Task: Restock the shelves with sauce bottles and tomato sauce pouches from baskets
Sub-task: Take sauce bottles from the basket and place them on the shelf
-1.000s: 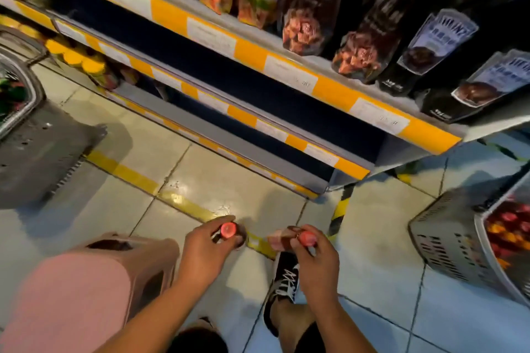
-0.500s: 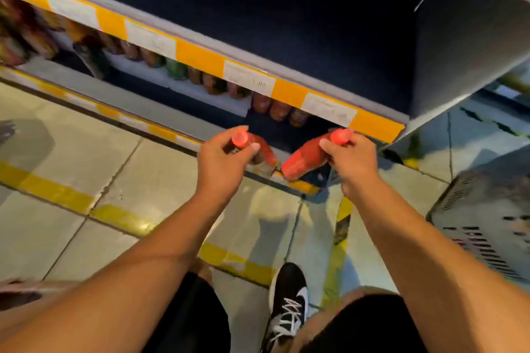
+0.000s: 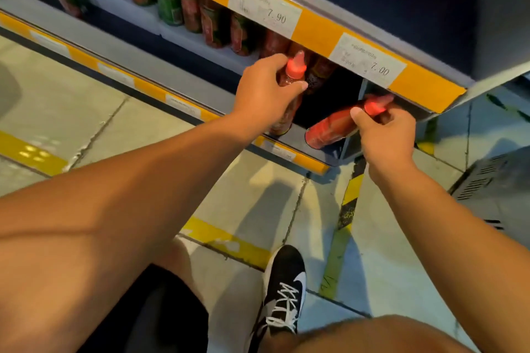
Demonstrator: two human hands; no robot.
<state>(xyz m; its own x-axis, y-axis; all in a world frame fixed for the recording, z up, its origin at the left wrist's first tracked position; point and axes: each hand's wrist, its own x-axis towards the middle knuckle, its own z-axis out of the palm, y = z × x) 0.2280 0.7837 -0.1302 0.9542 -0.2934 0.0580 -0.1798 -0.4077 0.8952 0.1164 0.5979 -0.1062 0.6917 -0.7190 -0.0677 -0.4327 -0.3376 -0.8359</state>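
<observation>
My left hand (image 3: 265,92) grips a red-capped sauce bottle (image 3: 295,70) by its neck, holding it nearly upright at the front of the lowest shelf (image 3: 298,142). A second red sauce bottle (image 3: 334,129) lies tilted, base toward me, with my right hand (image 3: 385,135) gripping its neck just under the shelf rail. Behind them a row of several sauce bottles (image 3: 212,24) stands along the shelf. A dark gap lies between the two held bottles.
The yellow-and-white price rail (image 3: 312,34) of the shelf above overhangs the bottles. A grey basket (image 3: 493,180) stands on the floor at the right. My black shoe (image 3: 284,289) is on the tiled floor by yellow floor tape (image 3: 229,241).
Both hands moved forward from above the floor to the lowest shelf, carrying the two bottles; the left bottle now stands nearly upright at the shelf front, the right one stays tilted.
</observation>
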